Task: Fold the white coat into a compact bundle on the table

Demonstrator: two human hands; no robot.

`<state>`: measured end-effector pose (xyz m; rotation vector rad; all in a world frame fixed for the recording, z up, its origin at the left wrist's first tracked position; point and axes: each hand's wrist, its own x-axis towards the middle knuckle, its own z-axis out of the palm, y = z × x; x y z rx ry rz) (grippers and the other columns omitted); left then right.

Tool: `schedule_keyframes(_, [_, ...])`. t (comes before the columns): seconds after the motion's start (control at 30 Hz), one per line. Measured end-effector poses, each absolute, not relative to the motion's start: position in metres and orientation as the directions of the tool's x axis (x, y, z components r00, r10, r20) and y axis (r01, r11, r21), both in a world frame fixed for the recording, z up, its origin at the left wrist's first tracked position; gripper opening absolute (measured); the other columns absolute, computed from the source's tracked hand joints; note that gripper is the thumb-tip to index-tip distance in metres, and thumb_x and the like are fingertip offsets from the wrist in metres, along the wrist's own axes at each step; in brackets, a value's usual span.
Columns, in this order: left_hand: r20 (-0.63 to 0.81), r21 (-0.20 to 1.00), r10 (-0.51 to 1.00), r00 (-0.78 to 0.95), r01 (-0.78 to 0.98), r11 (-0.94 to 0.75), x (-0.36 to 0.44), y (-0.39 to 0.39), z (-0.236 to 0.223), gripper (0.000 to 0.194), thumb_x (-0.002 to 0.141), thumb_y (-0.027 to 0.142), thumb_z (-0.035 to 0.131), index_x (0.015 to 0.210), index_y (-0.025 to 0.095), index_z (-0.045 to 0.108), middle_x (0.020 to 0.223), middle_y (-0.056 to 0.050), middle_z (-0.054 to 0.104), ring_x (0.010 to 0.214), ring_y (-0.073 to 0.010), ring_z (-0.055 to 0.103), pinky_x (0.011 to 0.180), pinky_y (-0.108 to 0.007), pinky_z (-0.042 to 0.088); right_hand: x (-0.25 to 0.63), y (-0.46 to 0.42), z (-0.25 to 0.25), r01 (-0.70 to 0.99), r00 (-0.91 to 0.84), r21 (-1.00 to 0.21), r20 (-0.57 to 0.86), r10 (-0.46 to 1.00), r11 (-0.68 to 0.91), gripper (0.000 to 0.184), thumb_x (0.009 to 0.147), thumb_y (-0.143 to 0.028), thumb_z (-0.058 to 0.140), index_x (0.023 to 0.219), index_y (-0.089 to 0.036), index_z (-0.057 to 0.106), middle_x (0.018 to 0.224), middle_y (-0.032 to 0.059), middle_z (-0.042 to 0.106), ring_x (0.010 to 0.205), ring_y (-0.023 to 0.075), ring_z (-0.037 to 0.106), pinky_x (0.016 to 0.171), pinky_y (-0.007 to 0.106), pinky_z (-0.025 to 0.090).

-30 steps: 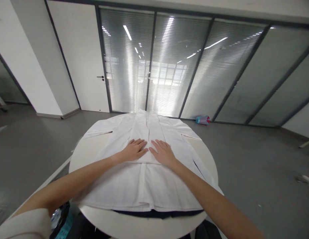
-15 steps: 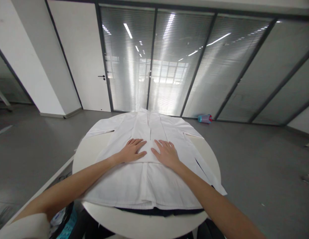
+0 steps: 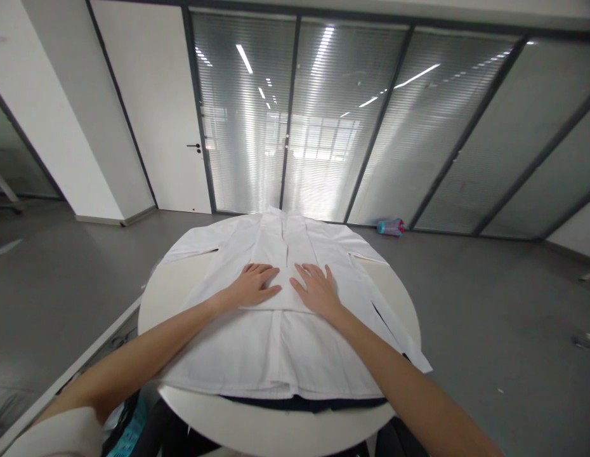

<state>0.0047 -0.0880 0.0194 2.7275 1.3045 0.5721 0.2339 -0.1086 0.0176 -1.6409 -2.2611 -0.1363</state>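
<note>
At a round white table [image 3: 276,428]. Resting left hand [image 3: 257,284] and right hand [image 3: 318,293] palm-down, fingers spread, gripping nothing, mid-length on white shirt [image 3: 238,355]. Judged laid out, with creases remaining and sleeves [image 3: 193,244] not folded in. Covering most of tabletop, over dark cloth [image 3: 304,404]. Beyond: grey floor [image 3: 490,317], closed door [image 3: 152,108], glass partition [image 3: 242,158].

From close above the round table [image 3: 276,428], at its near edge, the head camera looked forward and down toward glass panels [image 3: 250,127] beyond.
</note>
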Motion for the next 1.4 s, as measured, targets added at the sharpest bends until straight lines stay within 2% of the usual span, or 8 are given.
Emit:
schedule_keyframes(0.1, [0.318, 0.169, 0.764, 0.561, 0.760, -0.628, 0.009, -0.089, 0.014, 0.056, 0.099, 0.057, 0.040, 0.144, 0.025, 0.049, 0.149, -0.011, 0.049, 0.141, -0.0301, 0.040, 0.117, -0.055, 0.024, 0.227, -0.114, 0.021, 0.899, -0.377, -0.099, 0.321, 0.869, 0.427, 0.065, 0.102, -0.059, 0.019, 0.152, -0.024, 0.039, 0.157, 0.0076, 0.038, 0.148, 0.0265, 0.026, 0.122, 0.054, 0.005])
schedule_keyframes(0.27, [0.224, 0.152, 0.779, 0.586, 0.768, -0.622, 0.007, -0.083, -0.003, 0.063, 0.100, 0.057, 0.033, 0.152, 0.021, 0.039, 0.158, -0.013, 0.036, 0.146, -0.0295, 0.032, 0.119, -0.051, 0.023, 0.222, -0.115, 0.016, 0.851, -0.492, -0.119, 0.164, 0.855, 0.512, 0.075, 0.098, -0.067, 0.014, 0.158, -0.024, 0.026, 0.164, 0.0074, 0.020, 0.152, 0.0283, 0.014, 0.121, 0.055, 0.009])
schedule_keyframes(0.67, [0.189, 0.178, 0.788, 0.586, 0.769, -0.614, 0.002, -0.081, -0.006, 0.069, 0.099, 0.063, 0.030, 0.155, 0.023, 0.032, 0.160, -0.012, 0.031, 0.148, -0.0279, 0.028, 0.119, -0.050, 0.021, 0.272, -0.106, 0.010, 0.898, -0.406, -0.178, 0.018, 0.914, 0.403, 0.080, 0.098, -0.067, 0.020, 0.158, -0.016, 0.022, 0.164, 0.0134, 0.013, 0.152, 0.0270, 0.012, 0.122, 0.048, 0.016])
schedule_keyframes(0.87, [0.271, 0.130, 0.768, 0.580, 0.769, -0.626, 0.011, -0.082, 0.018, 0.060, 0.097, 0.062, 0.036, 0.140, 0.023, 0.053, 0.148, -0.013, 0.051, 0.136, -0.0313, 0.047, 0.114, -0.050, 0.031, 0.265, -0.104, 0.023, 0.892, -0.431, -0.104, 0.089, 0.898, 0.439, 0.073, 0.100, -0.064, 0.019, 0.156, -0.019, 0.031, 0.163, 0.0107, 0.022, 0.152, 0.0284, 0.014, 0.122, 0.056, 0.010])
schedule_keyframes(1.03, [0.234, 0.183, 0.707, 0.667, 0.684, -0.706, 0.019, -0.081, 0.018, 0.063, 0.101, 0.056, 0.032, 0.150, 0.017, 0.039, 0.155, -0.014, 0.041, 0.144, -0.0277, 0.036, 0.117, -0.046, 0.029, 0.248, -0.101, 0.025, 0.802, -0.565, -0.160, 0.113, 0.817, 0.576, 0.073, 0.100, -0.063, 0.017, 0.158, -0.018, 0.025, 0.164, 0.0099, 0.018, 0.152, 0.0263, 0.013, 0.123, 0.052, 0.014])
schedule_keyframes(1.13, [0.256, 0.198, 0.695, 0.672, 0.667, -0.718, 0.017, -0.081, 0.010, 0.065, 0.100, 0.055, 0.036, 0.150, 0.014, 0.038, 0.153, -0.017, 0.042, 0.141, -0.0288, 0.039, 0.116, -0.046, 0.030, 0.249, -0.101, 0.018, 0.788, -0.584, -0.166, 0.101, 0.805, 0.593, 0.073, 0.100, -0.063, 0.018, 0.158, -0.019, 0.026, 0.163, 0.0096, 0.020, 0.152, 0.0266, 0.016, 0.123, 0.051, 0.015])
schedule_keyframes(1.27, [0.291, 0.211, 0.726, 0.623, 0.698, -0.684, 0.011, -0.079, 0.009, 0.065, 0.098, 0.060, 0.039, 0.147, 0.017, 0.045, 0.141, -0.018, 0.050, 0.131, -0.0315, 0.046, 0.110, -0.048, 0.037, 0.263, -0.100, 0.012, 0.821, -0.528, -0.147, 0.175, 0.831, 0.552, 0.065, 0.101, -0.058, 0.024, 0.153, -0.021, 0.037, 0.158, 0.0104, 0.035, 0.146, 0.0263, 0.031, 0.120, 0.049, 0.024])
schedule_keyframes(1.4, [0.269, 0.252, 0.726, 0.633, 0.681, -0.687, 0.008, -0.069, 0.016, 0.057, 0.097, 0.059, 0.042, 0.140, 0.023, 0.051, 0.127, -0.014, 0.056, 0.118, -0.0295, 0.051, 0.103, -0.047, 0.041, 0.277, -0.088, 0.021, 0.858, -0.467, -0.128, 0.213, 0.858, 0.498, 0.053, 0.103, -0.048, 0.030, 0.140, -0.019, 0.054, 0.137, 0.0125, 0.058, 0.127, 0.0254, 0.051, 0.108, 0.044, 0.036])
